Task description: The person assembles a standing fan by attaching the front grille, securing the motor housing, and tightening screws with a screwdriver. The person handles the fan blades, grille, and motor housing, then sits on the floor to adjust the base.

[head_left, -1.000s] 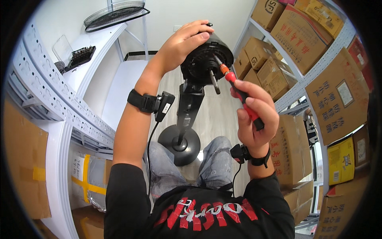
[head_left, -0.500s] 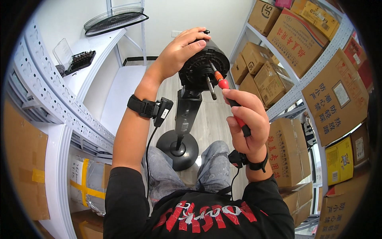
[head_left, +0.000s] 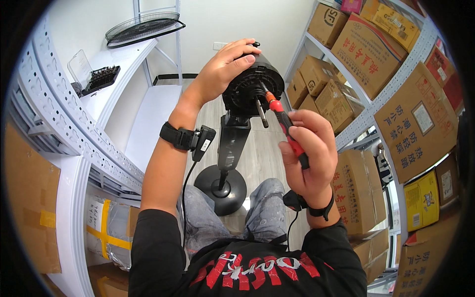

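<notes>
A black pedestal fan's motor housing (head_left: 236, 94) stands in front of me on its stand, with a bare metal shaft (head_left: 261, 112) pointing toward me. My left hand (head_left: 220, 74) is wrapped over the housing's top left side, its fingers curled round the far edge. In my right hand (head_left: 314, 146) is a red and black screwdriver (head_left: 282, 119), held with loosely bent fingers along its handle. The screwdriver's tip reaches into the front of the housing beside the shaft; its exact contact point is too small to make out. Below, the column (head_left: 234, 143) runs down to a round base (head_left: 232, 198).
On the left shelf (head_left: 133, 53) lie a wire fan grille (head_left: 143, 28) and an opened case of driver bits (head_left: 101, 79). Cardboard boxes (head_left: 368, 54) fill the right rack. A wrapped parcel (head_left: 111, 227) sits low on the left. Cables hang from both wrist straps.
The fingers of my right hand have loosened and shifted back along the screwdriver handle, uncovering more of it. My left hand stays on the motor housing, slightly lower in view.
</notes>
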Action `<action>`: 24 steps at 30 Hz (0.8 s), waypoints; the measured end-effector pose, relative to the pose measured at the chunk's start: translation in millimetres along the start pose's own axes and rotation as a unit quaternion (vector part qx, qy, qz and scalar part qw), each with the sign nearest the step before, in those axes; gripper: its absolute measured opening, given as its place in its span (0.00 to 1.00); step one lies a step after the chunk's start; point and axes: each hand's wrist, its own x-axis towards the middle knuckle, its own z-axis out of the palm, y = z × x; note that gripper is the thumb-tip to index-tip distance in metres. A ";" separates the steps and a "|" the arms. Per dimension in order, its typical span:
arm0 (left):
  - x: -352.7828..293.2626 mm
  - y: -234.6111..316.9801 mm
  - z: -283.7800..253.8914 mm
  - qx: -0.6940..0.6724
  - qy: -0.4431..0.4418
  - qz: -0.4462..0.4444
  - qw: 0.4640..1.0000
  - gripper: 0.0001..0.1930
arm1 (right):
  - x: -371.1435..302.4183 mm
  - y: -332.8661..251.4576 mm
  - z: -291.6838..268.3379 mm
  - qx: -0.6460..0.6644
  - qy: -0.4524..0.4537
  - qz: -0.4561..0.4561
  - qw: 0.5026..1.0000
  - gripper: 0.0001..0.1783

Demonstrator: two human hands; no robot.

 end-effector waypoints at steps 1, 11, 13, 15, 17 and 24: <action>-0.6 0.7 -0.5 -0.002 0.002 -0.005 1.000 0.23 | -0.6 -2.5 -0.7 -0.032 -0.016 0.003 0.999 0.18; 1.4 3.1 1.1 -0.011 0.002 -0.014 1.000 0.24 | 4.2 -5.8 1.7 -0.034 0.019 0.042 0.998 0.13; 0.2 1.5 -2.3 -0.009 0.003 -0.022 1.000 0.24 | 4.6 -2.5 0.3 -0.036 -0.014 0.029 0.999 0.12; 2.8 -0.8 -2.3 -0.022 0.000 -0.026 0.999 0.24 | 5.4 0.4 -7.6 -0.064 -0.060 0.008 0.996 0.11; 4.7 -4.1 -4.2 -0.040 -0.006 -0.034 0.999 0.23 | 7.6 2.2 -14.8 -0.103 -0.114 -0.020 0.988 0.10; 1.6 5.9 1.9 -0.027 -0.008 -0.024 0.999 0.24 | 6.8 -7.6 -13.5 -0.073 -0.011 0.078 0.994 0.13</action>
